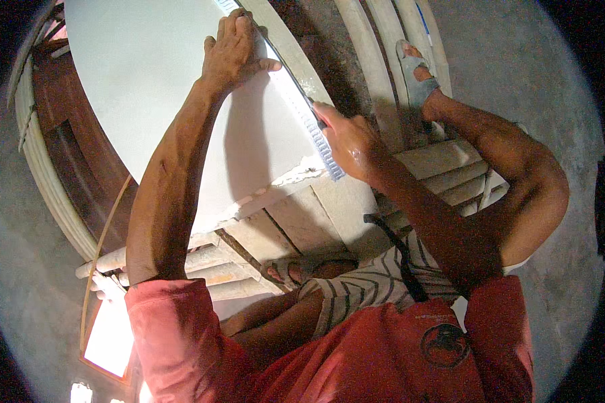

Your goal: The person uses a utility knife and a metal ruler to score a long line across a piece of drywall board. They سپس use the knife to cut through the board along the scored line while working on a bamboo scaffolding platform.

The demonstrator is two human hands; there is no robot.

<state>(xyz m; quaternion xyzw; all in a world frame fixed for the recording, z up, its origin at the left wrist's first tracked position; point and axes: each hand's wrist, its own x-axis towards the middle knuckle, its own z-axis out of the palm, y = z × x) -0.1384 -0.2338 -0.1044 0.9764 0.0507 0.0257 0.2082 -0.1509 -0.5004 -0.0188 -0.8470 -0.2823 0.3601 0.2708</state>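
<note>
A large white board (161, 87) lies across wooden slats in front of me, its near edge ragged and chipped. My left hand (235, 54) lies on the board near its right edge, fingers bent forward and thumb stretched out. My right hand (351, 144) is closed round a slim dark tool (312, 105) with a bit of red beside the fingers; its exact kind is hidden by the grip. A white-blue ribbed strip (326, 153) runs along the board's right edge beneath that hand. A thin dark line borders the edge between both hands.
Pale planks (309, 215) and round poles (444, 178) form the slatted bench under the board. My sandalled foot (417, 74) rests at the right, the other foot (292, 272) under the board's near edge. Grey floor (511, 74) spreads to the right. A bright framed panel (109, 339) stands lower left.
</note>
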